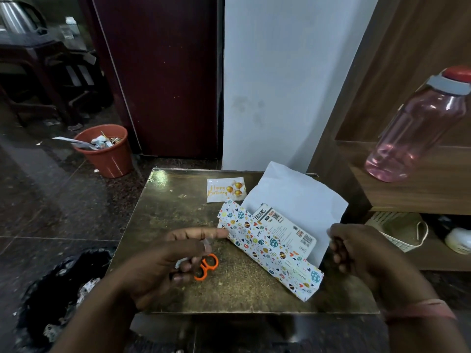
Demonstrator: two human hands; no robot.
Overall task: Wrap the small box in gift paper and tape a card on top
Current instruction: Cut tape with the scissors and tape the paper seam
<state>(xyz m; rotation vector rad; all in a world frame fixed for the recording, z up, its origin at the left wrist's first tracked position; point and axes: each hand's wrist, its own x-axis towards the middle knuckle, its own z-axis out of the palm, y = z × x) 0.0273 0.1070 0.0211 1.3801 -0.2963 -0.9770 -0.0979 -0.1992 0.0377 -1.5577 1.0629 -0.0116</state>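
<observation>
Dark shiny floor lies on the left, with a red bin (107, 151) full of scraps near the brown counter (178, 200). On the counter, the left hand (163, 261) has its pointing finger out straight, touching the left end of the gift paper (265, 247); its other fingers curl over something small and clear, maybe tape, but I cannot tell for sure. Orange scissors (207, 266) lie under that hand. Behind them the birthday card (225, 190) waits flat. The small box (285, 229) sits in the middle of the paper, with the front flap folded up on it and the white back flap standing up. The right hand (356, 248) pinches that flap's right edge. If either hand lets go, the paper could spring open, and the box could slide crooked. A pink bottle (418, 126) stands on the shelf at right.
</observation>
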